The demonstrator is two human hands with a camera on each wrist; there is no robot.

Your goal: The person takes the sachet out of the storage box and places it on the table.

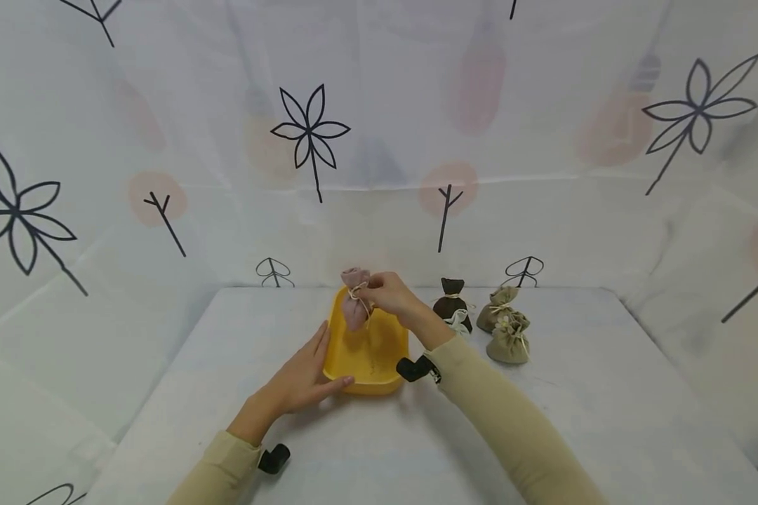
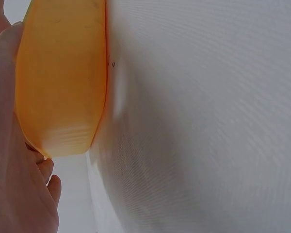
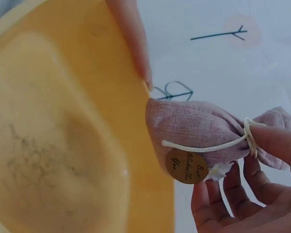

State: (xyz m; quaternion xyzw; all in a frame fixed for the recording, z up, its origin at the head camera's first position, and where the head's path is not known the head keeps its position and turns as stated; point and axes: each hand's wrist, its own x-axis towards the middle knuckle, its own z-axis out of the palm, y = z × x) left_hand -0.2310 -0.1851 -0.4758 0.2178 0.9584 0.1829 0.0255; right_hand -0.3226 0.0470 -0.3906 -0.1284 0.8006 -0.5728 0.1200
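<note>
A yellow plastic tub [image 1: 388, 351] stands on the white table. My left hand [image 1: 300, 375] rests on its near left corner, fingers straight along the left wall and thumb at the front rim. Between thumb and fingers, my right hand [image 1: 391, 294] pinches a small pink cloth pouch [image 1: 355, 313] by its tied neck. The pouch hangs over the far left part of the tub. In the right wrist view, a cream cord, a round brown tag [image 3: 186, 166] with writing and a small white trim show on the pouch.
Right of the tub stand a dark brown pouch [image 1: 451, 306] with a small white pouch-like thing [image 1: 459, 322] before it, and two olive-beige pouches [image 1: 508, 344] close together. Behind the table hangs a white patterned cloth [image 1: 379, 231]. Thin dark marks show on the tub's floor.
</note>
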